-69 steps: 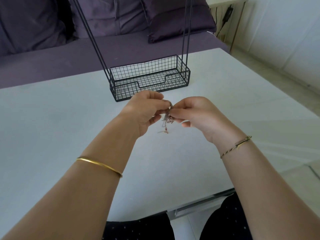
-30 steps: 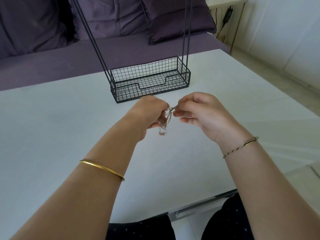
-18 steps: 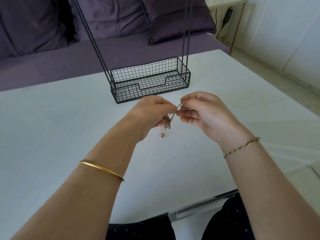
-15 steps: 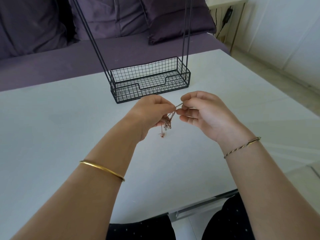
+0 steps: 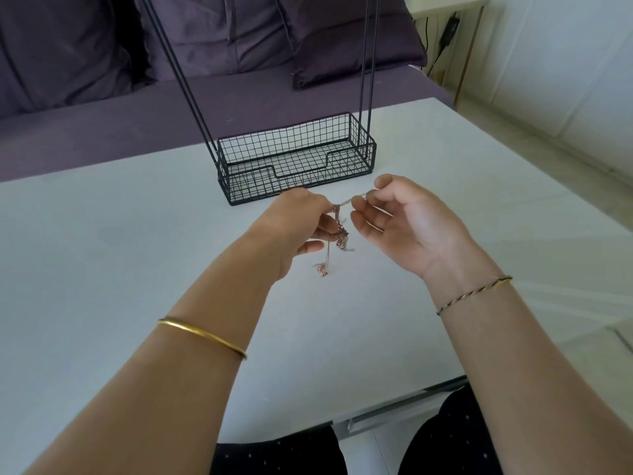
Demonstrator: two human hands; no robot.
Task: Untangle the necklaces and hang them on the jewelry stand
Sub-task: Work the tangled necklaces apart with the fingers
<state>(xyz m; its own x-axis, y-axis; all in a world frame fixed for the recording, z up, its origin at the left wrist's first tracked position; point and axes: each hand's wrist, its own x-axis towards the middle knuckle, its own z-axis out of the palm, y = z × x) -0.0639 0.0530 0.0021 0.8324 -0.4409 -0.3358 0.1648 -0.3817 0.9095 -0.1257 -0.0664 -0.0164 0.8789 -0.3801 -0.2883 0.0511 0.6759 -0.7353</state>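
A small tangle of thin rose-gold and silver necklace chains (image 5: 339, 234) hangs between my two hands above the white table (image 5: 102, 269). My left hand (image 5: 294, 228) pinches the clump at its top, and loose chain ends dangle below it to just above the table. My right hand (image 5: 407, 224) pinches one silver strand between thumb and forefinger and holds it taut to the right, its other fingers spread. The black wire jewelry stand (image 5: 294, 162) sits just behind my hands; its basket base is empty and its upright rods run out of the top of the view.
A purple sofa (image 5: 239, 80) with cushions lies behind the table. A small side table (image 5: 455, 15) with a cable stands at the back right. The table's near edge runs above my lap.
My right hand has opened its lower fingers and drawn a silver strand out to the right. My hands have moved slightly apart, and more chain hangs below the left hand.
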